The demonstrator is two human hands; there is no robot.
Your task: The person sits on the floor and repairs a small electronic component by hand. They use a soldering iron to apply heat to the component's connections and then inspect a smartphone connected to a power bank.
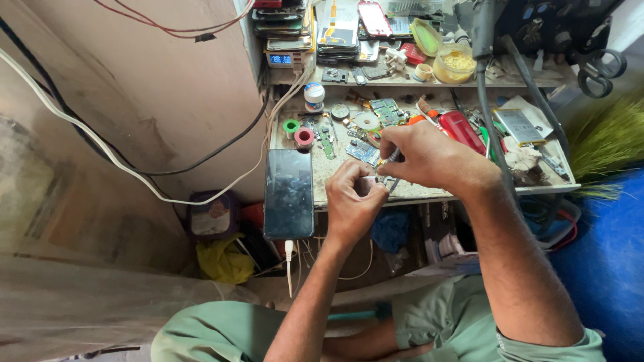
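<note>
The left hand (352, 201) is pinching a small part (371, 181) at the tabletop (429, 191) edge; the right hand (429, 157) is gripping a thin tool (392, 157).

A dark phone (288, 193) lies face up at the worktop's left edge — its long rectangular screen is black and only reflects light, with a white cable plugged into its near end. On the shelf above, a small meter (280, 59) shows a narrow blue lit display. Beside it stands a stack of phones (282, 23) with dark screens, then a red-rimmed phone (373, 18), glass up. At the right lies a flat battery (520, 126) — grey with a pale label.
</note>
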